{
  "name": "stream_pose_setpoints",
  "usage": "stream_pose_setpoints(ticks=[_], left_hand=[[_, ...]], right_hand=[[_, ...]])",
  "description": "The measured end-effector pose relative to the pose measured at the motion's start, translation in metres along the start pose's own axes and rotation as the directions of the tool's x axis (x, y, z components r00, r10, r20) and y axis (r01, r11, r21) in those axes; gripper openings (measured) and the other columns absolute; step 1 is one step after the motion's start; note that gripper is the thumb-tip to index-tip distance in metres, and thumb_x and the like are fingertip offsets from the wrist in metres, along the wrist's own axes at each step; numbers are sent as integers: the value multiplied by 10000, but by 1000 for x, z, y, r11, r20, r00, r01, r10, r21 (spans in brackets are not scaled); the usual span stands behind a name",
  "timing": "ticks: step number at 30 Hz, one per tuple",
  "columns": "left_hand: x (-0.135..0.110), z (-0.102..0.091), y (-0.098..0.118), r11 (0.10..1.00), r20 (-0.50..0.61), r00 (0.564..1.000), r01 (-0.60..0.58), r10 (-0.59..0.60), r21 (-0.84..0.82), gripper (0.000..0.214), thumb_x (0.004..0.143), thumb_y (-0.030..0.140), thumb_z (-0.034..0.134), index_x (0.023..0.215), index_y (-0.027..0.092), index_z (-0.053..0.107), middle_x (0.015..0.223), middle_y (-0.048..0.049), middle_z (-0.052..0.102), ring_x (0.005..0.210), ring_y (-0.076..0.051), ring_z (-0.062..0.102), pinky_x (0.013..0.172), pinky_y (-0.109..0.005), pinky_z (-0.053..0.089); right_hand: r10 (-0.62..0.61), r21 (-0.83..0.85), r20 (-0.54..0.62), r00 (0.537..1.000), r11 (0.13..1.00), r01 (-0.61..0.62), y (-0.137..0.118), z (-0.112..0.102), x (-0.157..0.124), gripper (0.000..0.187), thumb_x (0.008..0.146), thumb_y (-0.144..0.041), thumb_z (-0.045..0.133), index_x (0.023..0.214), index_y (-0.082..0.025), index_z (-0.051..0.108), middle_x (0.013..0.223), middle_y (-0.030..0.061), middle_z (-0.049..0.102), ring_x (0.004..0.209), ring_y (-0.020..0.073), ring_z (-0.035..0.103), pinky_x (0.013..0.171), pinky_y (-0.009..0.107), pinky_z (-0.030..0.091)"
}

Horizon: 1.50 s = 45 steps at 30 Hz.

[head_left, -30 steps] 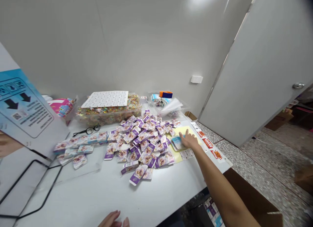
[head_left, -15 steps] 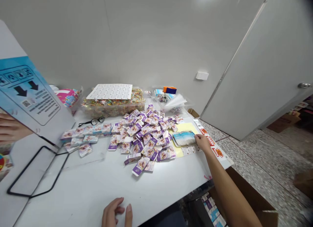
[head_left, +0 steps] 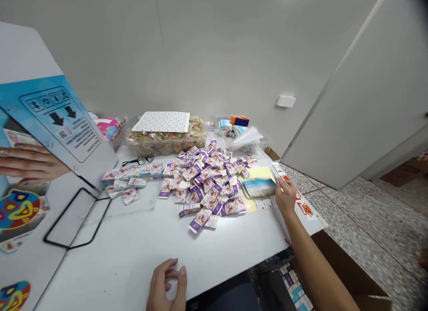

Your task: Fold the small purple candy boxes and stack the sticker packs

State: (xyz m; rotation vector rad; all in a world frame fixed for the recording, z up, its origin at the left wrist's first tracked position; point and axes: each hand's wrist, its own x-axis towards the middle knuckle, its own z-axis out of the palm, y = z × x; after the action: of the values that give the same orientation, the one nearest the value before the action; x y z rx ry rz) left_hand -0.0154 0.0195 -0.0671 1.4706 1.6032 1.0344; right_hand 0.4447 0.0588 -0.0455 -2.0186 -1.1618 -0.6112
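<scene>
My right hand (head_left: 285,196) is at the right end of a row of thin blue-and-white paper leaflets (head_left: 259,187). Thumb and fingers pinch one slim pale leaflet (head_left: 279,184), mostly hidden by the hand. The row lies on a yellow sheet (head_left: 259,172). Left of it spreads a heap of small purple-and-white boxes (head_left: 203,181). Near the front edge of the table, my left hand (head_left: 167,286) rests with fingers bent and thumb apart, holding nothing.
Small light-blue boxes (head_left: 137,182) and black glasses (head_left: 142,160) lie left. Clear tubs stand behind, one full of shiny wrapped bits (head_left: 163,143). A printed cardboard display (head_left: 76,137) with a wire stand (head_left: 68,247) rises at left. An open carton (head_left: 351,271) is below right.
My right hand has shifted slightly right and toward me, away from the leaflet row, with a leaflet pinched. The left hand stays in a similar pose. The camera view has turned slightly left.
</scene>
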Motion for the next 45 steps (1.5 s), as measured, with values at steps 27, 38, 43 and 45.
stream_pose_setpoints(ticks=[27, 38, 43, 45], left_hand=[[-33, 19, 16, 380, 777, 626, 737, -70, -559, 679, 741, 802, 637, 876, 138, 673, 650, -37, 635, 594, -154, 607, 570, -249, 457], [-30, -11, 18, 595, 811, 583, 669, -50, -445, 834, 813, 874, 355, 934, 137, 725, 747, -81, 672, 724, -217, 624, 707, -332, 495], [-25, -31, 25, 879, 809, 585, 413, -53, -240, 677, 871, 786, 407, 806, 198, 736, 809, -74, 704, 811, -233, 608, 809, -334, 481], [-25, -32, 28, 913, 798, 603, 323, 2, -247, 638, 866, 774, 446, 837, 211, 745, 870, -87, 720, 851, -245, 607, 830, -335, 474]], right_hand=[[-648, 738, 538, 539, 671, 70, -228, -115, -172, 712, 795, -189, 699, 1447, -208, 413, 1593, 190, 318, 1423, 341, 375, 1108, 483, 442], [-655, 856, 449, 608, 510, -83, -229, -92, -201, 481, 786, -177, 612, 1247, -257, 505, 1467, 146, 495, 1283, 312, 507, 1005, 461, 516], [-652, 785, 620, 436, 512, -349, -233, -104, -186, 369, 784, -192, 653, 1119, -264, 517, 1376, 119, 518, 955, 207, 633, 757, 298, 568], [-656, 737, 669, 350, 525, -426, -235, -111, -176, 326, 792, -200, 665, 1081, -259, 526, 1288, 99, 551, 863, 171, 618, 700, 264, 549]])
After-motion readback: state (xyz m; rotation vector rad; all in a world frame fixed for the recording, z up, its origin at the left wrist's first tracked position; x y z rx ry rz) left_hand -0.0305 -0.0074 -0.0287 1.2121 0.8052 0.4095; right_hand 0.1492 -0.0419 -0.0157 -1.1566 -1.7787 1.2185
